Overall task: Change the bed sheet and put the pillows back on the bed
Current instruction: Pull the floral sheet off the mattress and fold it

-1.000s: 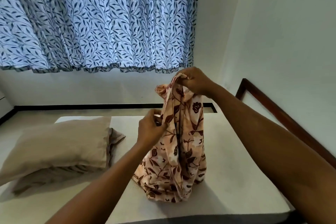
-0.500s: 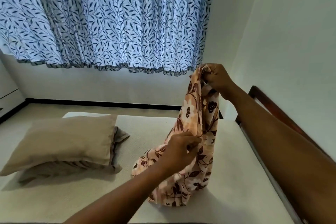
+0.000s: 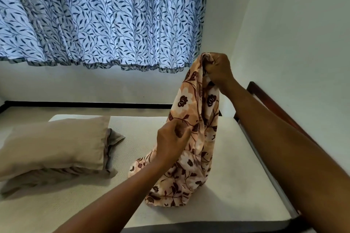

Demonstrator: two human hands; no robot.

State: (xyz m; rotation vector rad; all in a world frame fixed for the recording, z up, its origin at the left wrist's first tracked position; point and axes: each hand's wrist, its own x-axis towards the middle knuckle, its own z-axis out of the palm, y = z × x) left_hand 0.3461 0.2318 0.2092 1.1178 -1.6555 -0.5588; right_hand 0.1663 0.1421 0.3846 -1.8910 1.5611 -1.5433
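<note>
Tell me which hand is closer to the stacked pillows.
Left. The left hand pinches the floral sheet low, a short way right of the pillows; the right hand grips the sheet's top, higher and farther right.

Pillows (image 3: 55,143) stacked left on mattress (image 3: 236,179); sheet (image 3: 191,157) right of them; curtain (image 3: 102,17) behind.

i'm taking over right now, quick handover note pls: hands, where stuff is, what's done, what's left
Right hand: grips the top of the floral sheet, holding it up.
Left hand: pinches the sheet lower down.
Sheet: bunched, with its bottom resting on the mattress.
Pillows: two, stacked on the mattress's left side.
Done: the mattress is bare, with no old sheet on it.
Left: open and spread the sheet, probably moving the pillows off first, then put them back.
</note>
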